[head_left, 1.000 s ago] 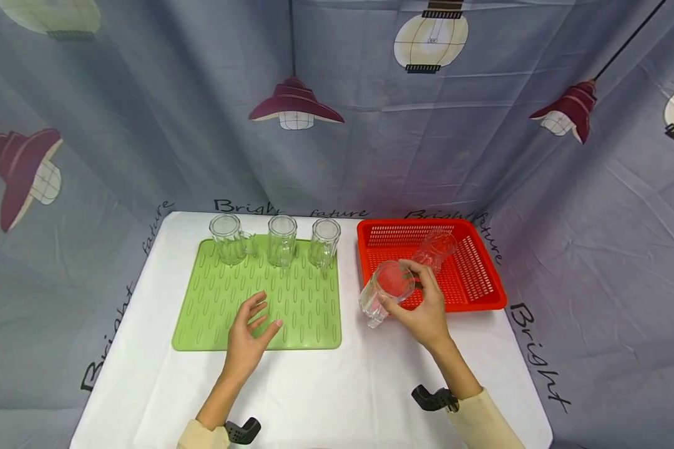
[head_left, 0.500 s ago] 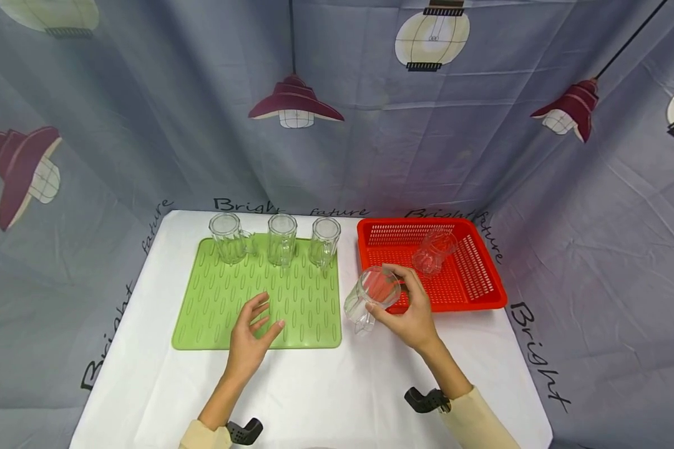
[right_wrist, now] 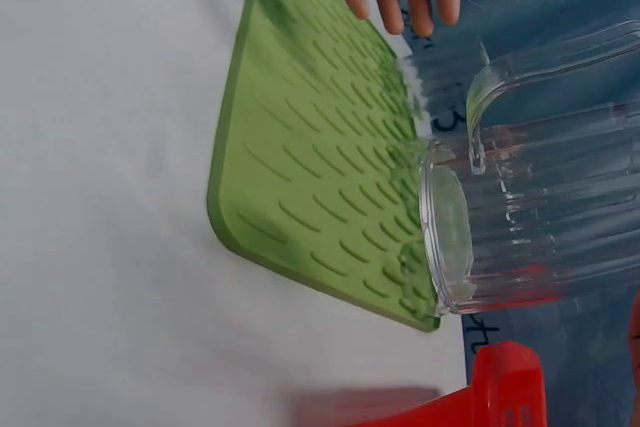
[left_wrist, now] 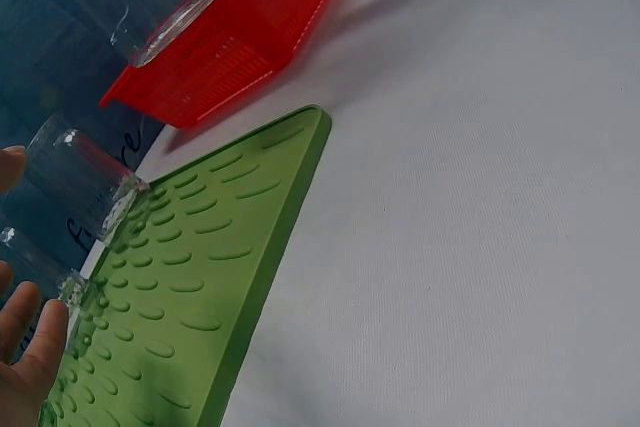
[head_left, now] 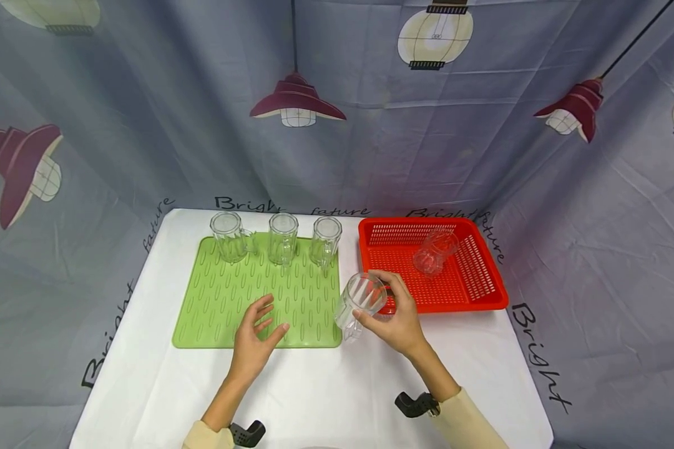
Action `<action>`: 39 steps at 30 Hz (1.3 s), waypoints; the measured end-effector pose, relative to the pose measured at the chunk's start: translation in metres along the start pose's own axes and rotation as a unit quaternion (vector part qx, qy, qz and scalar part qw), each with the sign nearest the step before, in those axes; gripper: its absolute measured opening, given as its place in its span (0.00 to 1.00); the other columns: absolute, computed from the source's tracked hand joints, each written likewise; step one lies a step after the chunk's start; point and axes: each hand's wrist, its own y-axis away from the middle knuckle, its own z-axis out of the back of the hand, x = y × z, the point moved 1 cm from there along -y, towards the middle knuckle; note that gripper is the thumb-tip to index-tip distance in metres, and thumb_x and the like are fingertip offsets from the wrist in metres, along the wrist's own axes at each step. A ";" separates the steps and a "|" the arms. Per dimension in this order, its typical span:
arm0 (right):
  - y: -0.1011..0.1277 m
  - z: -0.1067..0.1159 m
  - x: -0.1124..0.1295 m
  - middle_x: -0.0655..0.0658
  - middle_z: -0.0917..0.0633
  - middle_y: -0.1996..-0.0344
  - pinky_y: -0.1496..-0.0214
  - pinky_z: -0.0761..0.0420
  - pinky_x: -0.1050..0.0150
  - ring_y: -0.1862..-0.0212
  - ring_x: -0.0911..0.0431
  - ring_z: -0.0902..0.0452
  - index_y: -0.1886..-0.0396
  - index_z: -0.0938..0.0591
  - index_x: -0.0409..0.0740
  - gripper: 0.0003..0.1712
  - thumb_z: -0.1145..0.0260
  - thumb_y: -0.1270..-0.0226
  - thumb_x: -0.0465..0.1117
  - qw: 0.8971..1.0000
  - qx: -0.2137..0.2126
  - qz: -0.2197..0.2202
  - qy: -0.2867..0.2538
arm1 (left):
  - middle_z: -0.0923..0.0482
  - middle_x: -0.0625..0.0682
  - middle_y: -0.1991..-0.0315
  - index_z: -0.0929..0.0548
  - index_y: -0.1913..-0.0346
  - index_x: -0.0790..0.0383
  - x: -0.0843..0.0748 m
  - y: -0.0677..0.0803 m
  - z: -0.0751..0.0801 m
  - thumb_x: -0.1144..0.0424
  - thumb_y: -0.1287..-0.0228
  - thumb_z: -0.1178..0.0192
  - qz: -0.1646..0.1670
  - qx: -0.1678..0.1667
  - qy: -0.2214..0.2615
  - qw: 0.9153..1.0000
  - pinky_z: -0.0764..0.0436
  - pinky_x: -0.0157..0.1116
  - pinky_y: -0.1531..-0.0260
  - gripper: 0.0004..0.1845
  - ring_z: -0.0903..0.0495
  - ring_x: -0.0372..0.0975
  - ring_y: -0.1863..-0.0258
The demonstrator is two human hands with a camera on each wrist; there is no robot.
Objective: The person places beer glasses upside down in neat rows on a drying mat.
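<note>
A: What lies at the left?
B: A green ribbed mat (head_left: 224, 305) on the white table (head_left: 326, 386); three clear mugs (head_left: 283, 237) stand upright along its far edge. The left hand (head_left: 256, 340) hovers over the near edge, fingers spread and relaxed, holding nothing.

A: And the centre?
B: The right hand (head_left: 399, 318) grips a clear ribbed mug (head_left: 359, 302), tilted, in the air between the mat's right edge and the red basket (head_left: 483, 293).

A: The right?
B: Inside the basket, one more mug (head_left: 434, 251) lies on its side.

A: Any legible writing?
B: The backdrop cloth (head_left: 146, 125) reads "Bright" and "fature".
</note>
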 end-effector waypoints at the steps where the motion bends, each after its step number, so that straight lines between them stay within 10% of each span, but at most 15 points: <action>1: 0.000 -0.001 0.000 0.35 0.19 0.38 0.45 0.10 0.52 0.41 0.41 0.20 0.26 0.24 0.49 0.46 0.15 0.46 0.38 1.000 0.000 0.002 0.001 | 0.30 0.57 0.21 0.33 0.19 0.55 0.000 0.000 0.000 0.62 0.31 0.25 -0.001 0.000 -0.001 1.000 0.22 0.56 0.24 0.41 0.28 0.54 0.22; 39: -0.007 -0.037 0.017 0.44 0.17 0.34 0.35 0.17 0.61 0.38 0.47 0.20 0.25 0.23 0.50 0.47 0.14 0.46 0.42 0.997 0.060 0.040 -0.013 | 0.28 0.55 0.22 0.29 0.22 0.54 -0.003 0.008 -0.019 0.65 0.36 0.21 -0.007 0.036 0.007 0.999 0.21 0.56 0.26 0.42 0.27 0.53 0.22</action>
